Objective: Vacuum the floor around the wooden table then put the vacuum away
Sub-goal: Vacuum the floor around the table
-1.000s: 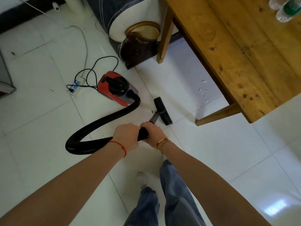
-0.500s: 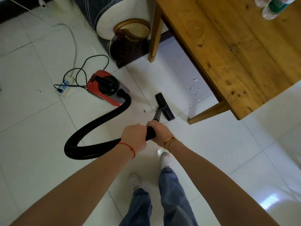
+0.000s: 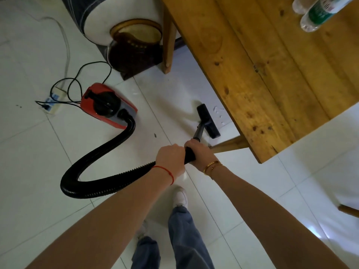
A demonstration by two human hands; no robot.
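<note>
A: Why are both hands on the vacuum's wand?

B: Probably for control. The left hand (image 3: 171, 160) curls its fingers round the end where the black hose (image 3: 93, 167) joins, and the right hand (image 3: 200, 154) wraps the grip just ahead of it. My guess is that two fists let the person steer the floor head (image 3: 208, 121) in close to the wooden table (image 3: 252, 74).

A: Where is the head?

B: Flat on the white tiles, just beside the table's edge, next to some small white scraps (image 3: 218, 113).

A: And the red vacuum (image 3: 108, 107)?

B: On the floor to the left, well apart from the table, with its cord running to a power strip (image 3: 53, 102). It looks parked there so the hose has slack.

A: Any writing to read?

B: No. The bottle (image 3: 318, 14) on the table has a green label, but it is too blurred to read.
</note>
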